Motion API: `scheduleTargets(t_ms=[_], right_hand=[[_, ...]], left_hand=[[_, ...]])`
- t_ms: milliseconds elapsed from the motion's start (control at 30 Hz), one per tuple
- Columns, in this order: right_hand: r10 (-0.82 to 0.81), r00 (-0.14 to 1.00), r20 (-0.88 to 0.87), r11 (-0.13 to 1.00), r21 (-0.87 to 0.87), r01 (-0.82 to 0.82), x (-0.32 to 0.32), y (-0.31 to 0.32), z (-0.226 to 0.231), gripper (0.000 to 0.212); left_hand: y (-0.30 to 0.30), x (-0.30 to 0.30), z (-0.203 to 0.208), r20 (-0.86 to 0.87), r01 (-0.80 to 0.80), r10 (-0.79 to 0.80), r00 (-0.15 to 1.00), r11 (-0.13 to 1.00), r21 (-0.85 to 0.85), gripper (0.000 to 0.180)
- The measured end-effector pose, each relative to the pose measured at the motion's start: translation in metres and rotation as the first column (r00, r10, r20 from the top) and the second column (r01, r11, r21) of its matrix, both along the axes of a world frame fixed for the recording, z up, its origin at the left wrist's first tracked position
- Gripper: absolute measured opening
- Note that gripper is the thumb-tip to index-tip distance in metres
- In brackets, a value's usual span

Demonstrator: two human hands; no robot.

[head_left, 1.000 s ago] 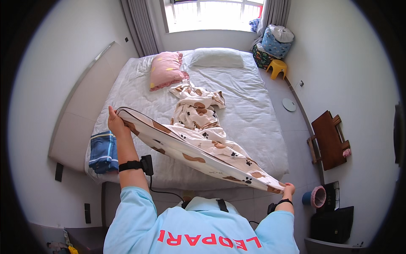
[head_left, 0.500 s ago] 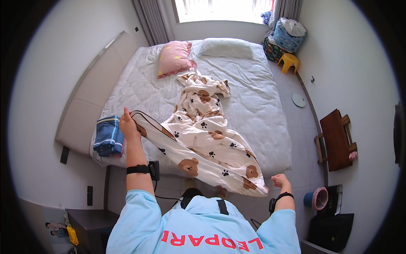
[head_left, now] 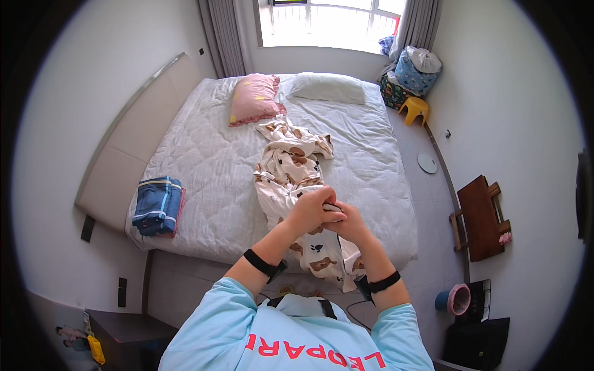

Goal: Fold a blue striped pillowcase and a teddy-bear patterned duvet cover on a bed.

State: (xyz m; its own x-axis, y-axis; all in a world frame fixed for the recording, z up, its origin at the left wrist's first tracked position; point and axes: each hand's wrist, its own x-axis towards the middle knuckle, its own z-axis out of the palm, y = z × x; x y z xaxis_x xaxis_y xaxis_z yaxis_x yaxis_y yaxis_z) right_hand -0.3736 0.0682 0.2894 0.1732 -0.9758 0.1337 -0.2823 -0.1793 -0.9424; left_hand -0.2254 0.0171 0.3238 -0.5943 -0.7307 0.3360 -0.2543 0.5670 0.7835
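Observation:
A cream cloth with brown bears and black paw prints, a thin blanket or quilt cover (head_left: 291,167), lies bunched in a long strip down the middle of the bed. Its near end is raised and hangs over the bed's front edge. My left hand (head_left: 311,212) and my right hand (head_left: 350,224) meet above it, fingers closed together on a gathered bit of the cloth. Light fabric with a dark edge shows between them. Under the hands the cloth hangs in loose folds, partly hidden by my wrists.
The bed (head_left: 210,154) has a white quilted cover, a pink pillow (head_left: 255,99) and a white pillow (head_left: 328,88). Folded blue plaid cloth (head_left: 156,204) lies at its left corner. To the right stand a yellow stool (head_left: 414,109), a folded wooden table (head_left: 481,216) and a bin (head_left: 456,299).
My hands were wide apart, the left stretching the cloth's edge out to the left. Now both have come together over the middle, and the near end hangs narrower between them.

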Motion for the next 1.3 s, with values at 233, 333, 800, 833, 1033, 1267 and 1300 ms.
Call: scheduleTargets(t_ms=[233, 333, 800, 833, 1033, 1267, 1300], right_hand=[[-0.022, 0.996, 0.092, 0.999, 0.047, 0.018, -0.018, 0.029, -0.015, 0.032], [-0.084, 0.993, 0.088, 0.972, -0.214, 0.101, -0.044, 0.048, -0.003, 0.025], [-0.563, 0.449, 0.694, 0.446, -0.203, 0.872, -0.188, 0.2, 0.034, 0.011], [-0.697, 0.334, 0.634, 0.367, -0.085, 0.927, -0.197, 0.202, 0.027, 0.01], [-0.895, 0.104, 0.434, 0.187, 0.151, 0.971, -0.237, 0.184, -0.032, 0.025], [-0.836, 0.468, 0.287, 0.456, -0.11, 0.883, -0.191, 0.109, -0.044, 0.032], [-0.833, 0.544, 0.1, 0.519, -0.195, 0.832, -0.177, 0.096, -0.041, 0.036]], left_hand=[[-0.005, 0.046, -0.046, -0.047, 0.264, -0.26, 0.964, 0.956, 0.124, 0.045], [-0.011, 0.042, -0.054, -0.023, 0.284, -0.283, 0.959, 0.954, 0.101, 0.041], [-0.048, 0.004, -0.13, 0.539, 0.482, -0.383, 0.751, 0.875, -0.051, 0.032], [-0.049, 0.001, -0.137, 0.542, 0.485, -0.385, 0.747, 0.873, -0.05, 0.032], [-0.048, -0.012, -0.115, 0.572, 0.32, -0.183, 0.799, 0.936, -0.148, 0.022], [-0.039, 0.007, -0.136, 0.411, 0.269, -0.245, 0.878, 0.963, -0.001, 0.028], [-0.039, 0.004, -0.135, 0.416, 0.266, -0.241, 0.877, 0.964, -0.002, 0.028]])
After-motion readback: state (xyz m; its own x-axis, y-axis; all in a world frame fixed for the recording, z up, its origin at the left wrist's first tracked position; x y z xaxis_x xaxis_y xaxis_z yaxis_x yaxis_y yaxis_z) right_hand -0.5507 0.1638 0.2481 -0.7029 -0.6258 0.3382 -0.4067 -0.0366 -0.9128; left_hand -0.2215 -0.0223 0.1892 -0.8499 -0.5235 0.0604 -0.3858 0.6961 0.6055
